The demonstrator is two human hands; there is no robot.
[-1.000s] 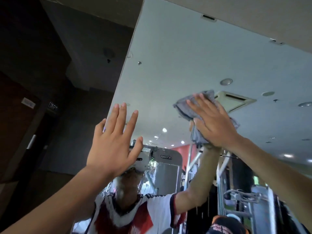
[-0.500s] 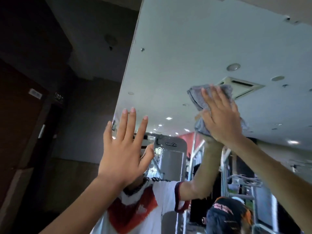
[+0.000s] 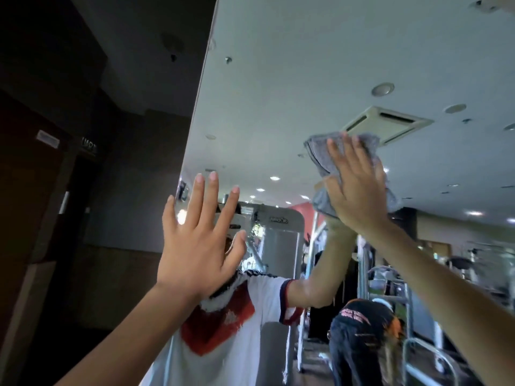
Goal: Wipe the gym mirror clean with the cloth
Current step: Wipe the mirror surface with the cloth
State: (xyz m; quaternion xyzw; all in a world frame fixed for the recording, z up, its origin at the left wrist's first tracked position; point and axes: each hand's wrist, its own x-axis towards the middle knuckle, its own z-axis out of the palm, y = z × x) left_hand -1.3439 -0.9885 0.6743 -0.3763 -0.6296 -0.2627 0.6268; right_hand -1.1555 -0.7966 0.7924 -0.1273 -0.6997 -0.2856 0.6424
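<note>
Cloth (image 3: 319,157), grey and soft and bunched into a loose pad, lies flat against the mirror (image 3: 278,79) high on the right, pinned there under the right hand (image 3: 359,190). That hand is fully open, fingers straight and close together, palm pressing the pad onto the glass. Nothing is curled round it, so only pressure holds it up. Folds stick out above the fingertips and a corner droops below the heel of the hand. The left hand (image 3: 195,246) is raised lower and to the left, near the mirror's left edge where the dark wall (image 3: 125,176) begins. Its fingers are spread and straight and hold nothing; whether its palm touches the glass I cannot tell. Reflected in the glass are a ceiling vent (image 3: 390,123) just above the cloth, a grey gym machine (image 3: 281,240) and a person (image 3: 359,324) bent over at the lower right. By my judgement the cloth is light and limp, with no stiffness of its own — it will crumple and creep under a sliding palm, and drop if the pressure eases. The best hold looks to be the middle of the pad under a broad flat palm, perhaps with the thumb hooking a fold. The glass is hard, smooth and breakable — firm, even pressure suits it better than a shove.
</note>
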